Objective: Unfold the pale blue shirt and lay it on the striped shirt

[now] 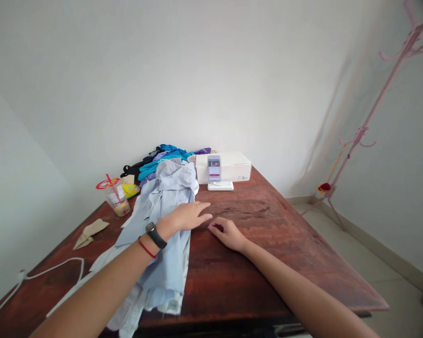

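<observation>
My left hand (188, 216) is held over the right edge of a pile of light blue shirts (176, 173), its fingers stretched out to the right and holding nothing. A dark watch and a red string are on that wrist. Just to the right, my right hand (230, 234) rests on the wooden table (254, 277) with its fingers curled in; nothing shows in them. The shirts lie lengthwise along the table, layered over whitish cloth (127, 305) near the front edge. My left forearm hides part of the pile.
Behind the shirts lie blue and purple clothes (172, 154). A white box (236, 166) stands at the back, with a phone (214, 170) on a white stand (220, 186) before it. At left are a plastic cup (118, 198), a crumpled napkin (90, 233) and a white cable (56, 266). A pink coat rack (380, 98) stands right.
</observation>
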